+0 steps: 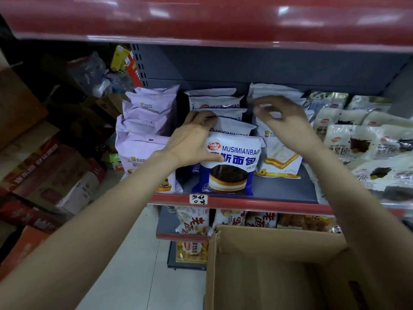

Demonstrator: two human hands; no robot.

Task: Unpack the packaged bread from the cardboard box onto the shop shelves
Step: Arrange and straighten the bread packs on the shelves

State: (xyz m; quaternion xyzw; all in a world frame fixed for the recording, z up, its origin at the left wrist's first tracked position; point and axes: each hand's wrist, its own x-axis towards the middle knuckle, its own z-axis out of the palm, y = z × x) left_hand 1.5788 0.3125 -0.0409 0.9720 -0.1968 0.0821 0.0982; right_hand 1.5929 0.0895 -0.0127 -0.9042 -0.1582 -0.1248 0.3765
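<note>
Your left hand (194, 139) is on the front blue-and-white bread packet (231, 163), fingers over its top edge and thumb pressed on its face, steadying it upright at the front of the shelf (288, 186). Behind your fingers a row of the same packets (218, 101) already stands, so that column looks well stocked. Your right hand (282, 118) hovers just to the right, fingers loosely spread by the white packets (277, 151); it's blurred, so I can't tell whether it's touching one, but it seems to hold nothing. Below your right forearm the cardboard box (279, 260) sits open, and what shows of its inside looks bare, though the bottom is out of view. My read: you're near the end, with this packet to settle and the box to check.
</note>
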